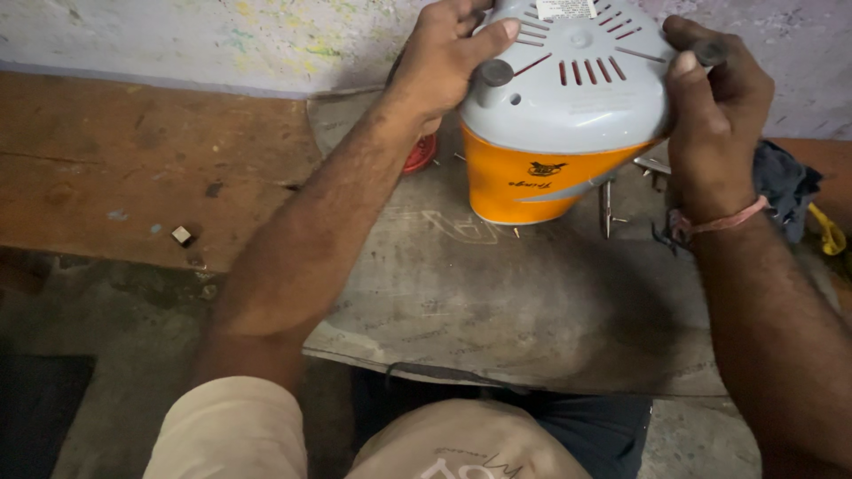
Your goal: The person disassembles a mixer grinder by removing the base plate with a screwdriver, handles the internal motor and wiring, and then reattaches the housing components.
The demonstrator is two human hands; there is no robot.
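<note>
Gripping upturned appliance (568,106), grey base facing camera: left hand (444,58), right hand (719,98) clasped around sides.

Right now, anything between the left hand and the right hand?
Head view: the grey-and-orange plastic appliance body, base turned up, fills that gap. The left hand grips its left edge, the right hand its right edge.

Left hand (444,58) fingers curled, thumb pressed flat; right hand (714,84) gripping opposite, wrist bent, both forearms extended forward.
</note>
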